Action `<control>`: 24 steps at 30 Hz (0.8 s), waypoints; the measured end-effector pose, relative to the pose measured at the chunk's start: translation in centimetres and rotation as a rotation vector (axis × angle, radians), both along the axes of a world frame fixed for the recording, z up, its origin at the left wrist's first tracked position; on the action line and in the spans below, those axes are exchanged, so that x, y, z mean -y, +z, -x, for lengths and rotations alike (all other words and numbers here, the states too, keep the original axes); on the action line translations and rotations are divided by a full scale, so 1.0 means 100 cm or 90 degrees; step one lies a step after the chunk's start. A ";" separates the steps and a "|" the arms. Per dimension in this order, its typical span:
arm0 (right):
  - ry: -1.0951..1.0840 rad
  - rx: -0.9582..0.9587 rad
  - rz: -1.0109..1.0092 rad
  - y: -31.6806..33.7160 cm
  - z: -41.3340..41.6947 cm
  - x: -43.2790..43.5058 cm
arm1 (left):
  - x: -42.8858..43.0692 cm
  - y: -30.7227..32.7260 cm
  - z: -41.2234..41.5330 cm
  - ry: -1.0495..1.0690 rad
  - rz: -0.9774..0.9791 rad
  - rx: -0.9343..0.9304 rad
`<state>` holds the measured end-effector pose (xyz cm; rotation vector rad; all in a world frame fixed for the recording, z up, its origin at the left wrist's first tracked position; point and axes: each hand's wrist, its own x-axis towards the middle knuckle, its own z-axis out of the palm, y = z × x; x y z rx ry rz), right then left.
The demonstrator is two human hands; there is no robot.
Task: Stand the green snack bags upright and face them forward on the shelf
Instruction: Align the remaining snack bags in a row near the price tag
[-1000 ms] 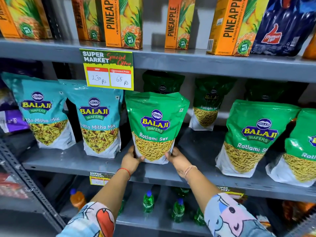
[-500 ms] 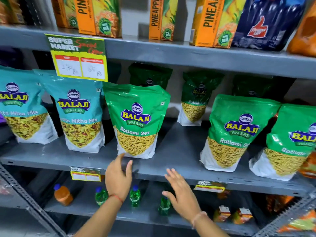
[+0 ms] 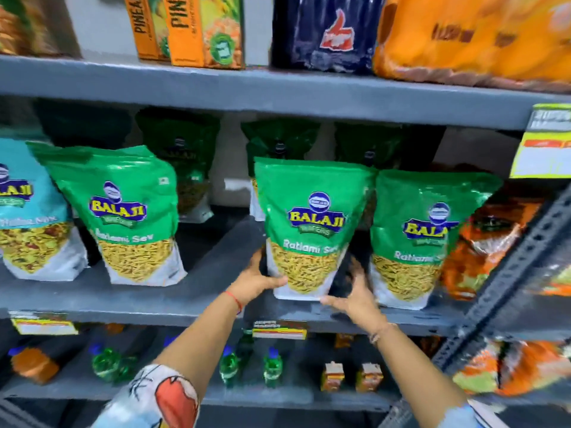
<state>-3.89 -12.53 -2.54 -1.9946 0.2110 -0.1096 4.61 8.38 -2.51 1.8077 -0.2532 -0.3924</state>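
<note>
The left hand [image 3: 256,281] and the right hand [image 3: 355,295] grasp the bottom corners of a green plastic snack bag [image 3: 309,217], upright and front-facing on the grey metal shelf [image 3: 200,291]. At nine o'clock one green neighbour bag [image 3: 123,211] seems finished; at three o'clock a leaning green bag [image 3: 417,236] probably remains.

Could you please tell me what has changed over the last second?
Both hands let go of the left green bag and moved right: the left hand now grips the middle green bag at its lower left, the right hand reaches its lower right. The left green bag stays standing, facing forward.
</note>
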 end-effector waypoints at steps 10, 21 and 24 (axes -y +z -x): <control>0.079 -0.001 -0.138 0.000 -0.046 -0.015 | -0.001 -0.006 -0.001 0.070 -0.012 -0.050; 0.087 0.030 -0.246 -0.001 -0.059 -0.074 | -0.057 -0.002 -0.013 0.046 0.068 -0.061; 0.065 0.073 -0.273 0.008 -0.057 -0.070 | -0.060 0.000 -0.014 0.024 0.108 -0.039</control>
